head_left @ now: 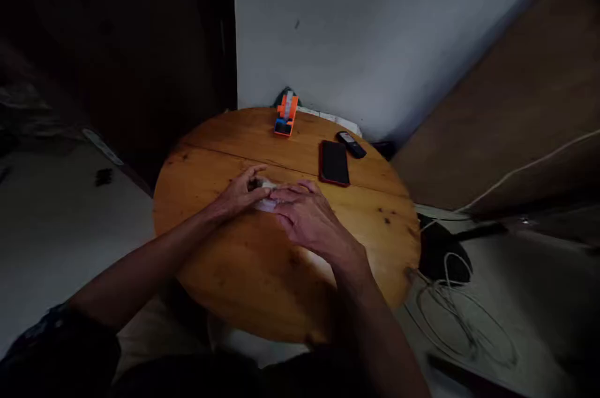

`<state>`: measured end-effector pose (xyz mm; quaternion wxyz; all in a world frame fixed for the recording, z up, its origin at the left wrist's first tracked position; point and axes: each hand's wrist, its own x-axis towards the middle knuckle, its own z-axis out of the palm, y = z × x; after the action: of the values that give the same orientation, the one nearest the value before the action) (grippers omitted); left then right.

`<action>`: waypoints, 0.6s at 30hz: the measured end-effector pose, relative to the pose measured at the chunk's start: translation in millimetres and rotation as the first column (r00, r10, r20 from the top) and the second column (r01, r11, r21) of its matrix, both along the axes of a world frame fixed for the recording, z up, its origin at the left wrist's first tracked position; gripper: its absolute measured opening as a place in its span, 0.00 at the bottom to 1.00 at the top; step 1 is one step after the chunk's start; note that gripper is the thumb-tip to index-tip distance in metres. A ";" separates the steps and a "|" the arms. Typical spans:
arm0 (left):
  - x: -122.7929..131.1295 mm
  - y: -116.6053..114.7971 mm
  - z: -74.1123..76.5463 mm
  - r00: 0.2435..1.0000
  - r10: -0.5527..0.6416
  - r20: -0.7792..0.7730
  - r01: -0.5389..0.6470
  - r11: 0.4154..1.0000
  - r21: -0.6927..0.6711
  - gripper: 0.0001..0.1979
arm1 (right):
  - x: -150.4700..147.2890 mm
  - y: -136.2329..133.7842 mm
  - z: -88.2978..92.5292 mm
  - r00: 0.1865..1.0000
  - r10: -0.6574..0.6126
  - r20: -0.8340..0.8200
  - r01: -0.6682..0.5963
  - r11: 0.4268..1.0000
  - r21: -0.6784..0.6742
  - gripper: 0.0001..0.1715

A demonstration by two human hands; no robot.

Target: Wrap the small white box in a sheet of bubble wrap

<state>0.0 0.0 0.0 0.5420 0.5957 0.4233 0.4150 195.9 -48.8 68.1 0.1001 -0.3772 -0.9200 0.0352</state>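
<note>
Both my hands meet near the middle of a round wooden table. My left hand curls its fingers around a small pale object, which lies on the tabletop and is mostly hidden. My right hand rests beside it, fingers bent over the same object from the right. I cannot make out what the pale thing is; the light is dim.
A black phone with a red edge lies beyond my hands. A small dark remote sits next to it. An orange device stands at the table's far edge by the white wall. White cables coil on the floor at right.
</note>
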 end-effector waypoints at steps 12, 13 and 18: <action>1.2 6.0 -11.2 0.999 0.013 0.034 -0.014 0.999 0.041 0.36 | 11.2 11.4 -3.4 0.946 -0.131 -0.297 0.144 0.989 0.021 0.12; 0.9 6.4 -12.2 0.999 0.011 0.039 -0.013 0.999 0.048 0.36 | 11.3 13.0 -6.3 0.954 -0.121 -0.275 0.131 0.991 0.016 0.13; 1.2 8.0 -15.5 0.998 -0.002 0.060 -0.003 0.997 0.077 0.36 | 3.2 11.0 -13.9 0.981 -0.074 -0.178 0.084 0.995 0.049 0.19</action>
<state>1.2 8.0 -15.5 0.5309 0.6033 0.3907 0.4489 199.2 -37.8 54.2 0.1927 -0.4060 -0.8925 0.0385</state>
